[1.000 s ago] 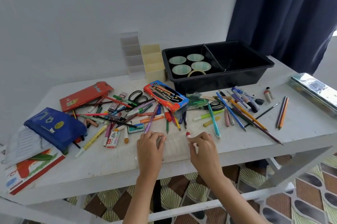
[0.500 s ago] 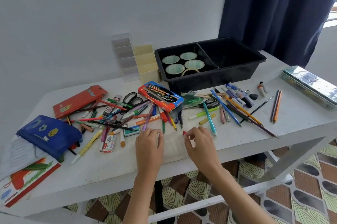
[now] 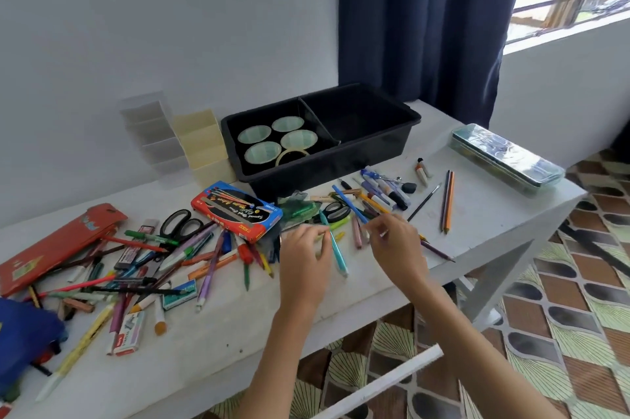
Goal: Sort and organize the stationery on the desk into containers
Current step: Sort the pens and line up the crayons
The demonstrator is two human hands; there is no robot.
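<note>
Flanking pen (image 3: 335, 251): L hand (image 3: 303, 261), R hand (image 3: 397, 244)

Black tray (image 3: 327, 176), navy curtain (image 3: 422, 19), red pencil box (image 3: 238, 210) (black-faced).

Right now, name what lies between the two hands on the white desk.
Head view: a slim teal plastic pen lies between the left hand and right hand, two pinkish pens just past it.
</note>
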